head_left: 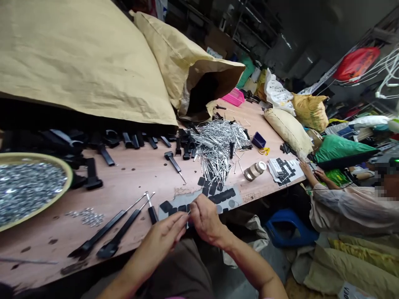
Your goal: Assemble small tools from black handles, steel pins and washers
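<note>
My left hand (163, 241) and my right hand (204, 218) meet at the near edge of the wooden table (140, 174), fingers pinched together around a small part I cannot make out. Just beyond them lies a grey sheet with black adhesive pads (199, 199). To the left of my hands rest two assembled black handles with metal rods (109, 230) and a shorter one (152, 209). A heap of shiny metal pins (216, 145) lies farther back. Loose black plastic handles (131, 141) line the table's far side.
A shallow bowl of small metal pieces (28, 187) sits at left, loose washers (87, 216) beside it. Big brown paper sacks (193, 62) lie at the back. Tape rolls (254, 170) stand right of the pins. Another person (352, 203) works at the table's right end.
</note>
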Demonstrator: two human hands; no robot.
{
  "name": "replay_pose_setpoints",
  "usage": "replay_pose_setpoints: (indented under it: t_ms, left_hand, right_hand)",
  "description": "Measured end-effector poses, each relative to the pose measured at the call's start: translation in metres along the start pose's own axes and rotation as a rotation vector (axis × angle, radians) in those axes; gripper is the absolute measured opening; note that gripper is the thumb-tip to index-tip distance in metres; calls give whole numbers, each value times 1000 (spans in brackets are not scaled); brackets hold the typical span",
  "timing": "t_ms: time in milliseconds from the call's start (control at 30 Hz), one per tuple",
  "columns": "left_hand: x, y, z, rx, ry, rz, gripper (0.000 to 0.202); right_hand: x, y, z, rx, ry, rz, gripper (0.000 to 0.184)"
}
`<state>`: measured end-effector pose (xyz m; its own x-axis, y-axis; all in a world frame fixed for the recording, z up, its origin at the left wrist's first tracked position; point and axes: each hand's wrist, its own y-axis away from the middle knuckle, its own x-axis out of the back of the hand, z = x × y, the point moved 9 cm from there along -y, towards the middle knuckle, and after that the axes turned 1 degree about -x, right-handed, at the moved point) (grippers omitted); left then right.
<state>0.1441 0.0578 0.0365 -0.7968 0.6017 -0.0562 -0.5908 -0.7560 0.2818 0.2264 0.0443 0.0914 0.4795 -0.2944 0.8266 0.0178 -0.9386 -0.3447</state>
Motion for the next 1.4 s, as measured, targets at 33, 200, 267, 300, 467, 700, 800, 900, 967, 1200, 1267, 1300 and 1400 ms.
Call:
replay_pose_setpoints:
  t_ms: [33, 200, 267, 300, 467, 700, 800, 900, 967, 1200, 1267, 1300, 1400]
  left_hand:
    - [-6, 0, -8, 105, 62, -59, 47]
    - [10, -5, 1, 37, -13, 92, 49]
    - [11, -5, 5, 0, -11, 105, 47]
    - [7, -6, 4, 23, 27, 75, 48]
    - [-17, -7, 3, 189, 288, -76, 49]
    - [8, -18, 17, -42, 510, 192, 38]
    - [15, -14, 17, -109, 483, 266, 31]
    - [10, -11, 12, -114, 498, 242, 30]
    - [9, -11, 8, -113, 481, 244, 30]
    - [0, -20, -21, -148, 259, 240, 27]
    - [-5, -18, -32, -176, 52, 215, 24]
    - [-5, -15, -35, -211, -79, 232, 24]
    - [0, 0, -33, -395, -471, 356, 25]
  right_hand:
    - [-2, 0, 5, -74, -38, -12, 34]
    - [-7, 1, 8, -118, -103, -96, 27]
    - [-2, 2, 10, -107, -120, -97, 28]
    - [1, 3, 13, -129, -150, -89, 29]
    - [16, 6, 29, -275, -483, -72, 25]
    - [-3, 24, 43, -493, -797, 71, 19]
    - [-20, 28, 27, -440, -778, 11, 21]
    - [-22, 28, 18, -415, -718, 24, 20]
    - [-22, 31, 19, -460, -737, 32, 23]
    - [-36, 72, 39, -707, -726, -160, 38]
    - [-29, 85, 55, -719, -549, -145, 36]
    - [-21, 90, 64, -717, -398, -121, 34]
    - [-9, 100, 84, -681, 121, -158, 29]
